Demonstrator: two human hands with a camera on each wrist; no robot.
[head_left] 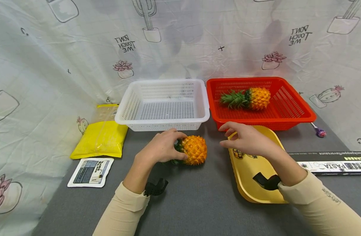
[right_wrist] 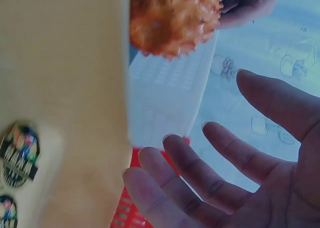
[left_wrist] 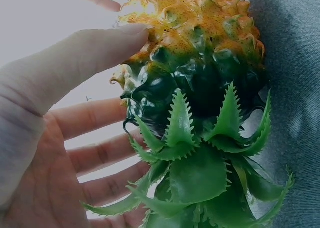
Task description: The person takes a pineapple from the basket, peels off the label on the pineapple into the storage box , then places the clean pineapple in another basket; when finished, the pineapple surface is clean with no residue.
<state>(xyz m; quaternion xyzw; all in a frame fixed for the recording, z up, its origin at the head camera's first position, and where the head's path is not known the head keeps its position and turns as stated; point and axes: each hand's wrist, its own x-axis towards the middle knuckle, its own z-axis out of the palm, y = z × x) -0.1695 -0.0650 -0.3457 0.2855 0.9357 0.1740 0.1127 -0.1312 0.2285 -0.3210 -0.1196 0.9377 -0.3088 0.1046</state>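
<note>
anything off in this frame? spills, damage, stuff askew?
No spills or damage show. The yellow tray sits skewed to the table edge, and the pineapple under the left hand lies on its side, as does the one in the red basket. The right hand hovers, holding nothing.

Only a few bits I can actually read: the cactus-print backdrop [head_left: 180, 42] says "DON'T TOUCH ME" twice, mirrored. The long box [head_left: 333, 163] at the table's right edge reads "PASTA", upside down to me. My right sleeve [head_left: 330, 205] has small lettering, and the white packet's [head_left: 90, 172] print is too small.
</note>
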